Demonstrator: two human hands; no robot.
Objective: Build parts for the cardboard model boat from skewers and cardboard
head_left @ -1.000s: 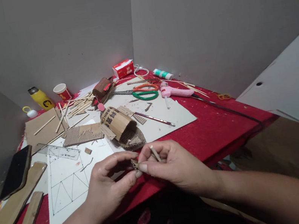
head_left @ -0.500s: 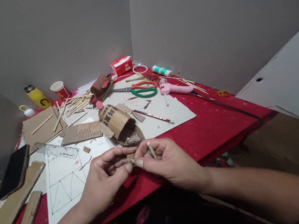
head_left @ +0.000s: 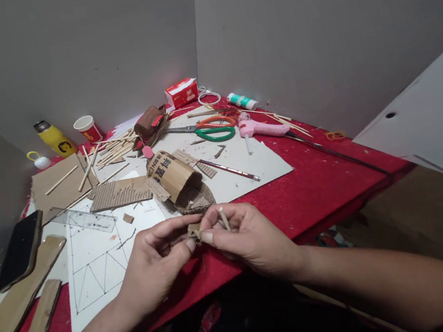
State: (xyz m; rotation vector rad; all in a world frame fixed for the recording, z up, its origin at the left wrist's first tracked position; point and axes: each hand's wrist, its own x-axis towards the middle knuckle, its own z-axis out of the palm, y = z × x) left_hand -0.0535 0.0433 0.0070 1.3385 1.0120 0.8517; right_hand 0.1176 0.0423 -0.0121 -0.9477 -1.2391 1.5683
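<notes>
My left hand [head_left: 156,262] and my right hand [head_left: 244,238] meet at the table's near edge, both pinching a small scrap of brown cardboard [head_left: 194,230] between thumb and fingers. My right hand also clamps a short pale wooden stick [head_left: 224,218] that points upward between its fingers. Just beyond my fingertips stands a small cardboard boat model [head_left: 180,184] with an arched roof bearing black printed characters.
On the red table [head_left: 318,184]: white paper with drawn triangles [head_left: 97,260], a clear ruler [head_left: 81,219], corrugated strips [head_left: 118,194], cardboard offcuts [head_left: 23,298], a black phone [head_left: 19,251], scissors [head_left: 209,130], a pink glue gun [head_left: 260,129], loose sticks [head_left: 112,150], a yellow bottle [head_left: 53,139], a paper cup [head_left: 88,129]. Grey walls stand behind.
Both hands have drifted a little farther onto the table, toward the boat model, still holding the scrap and the stick. The camera view shifted slightly.
</notes>
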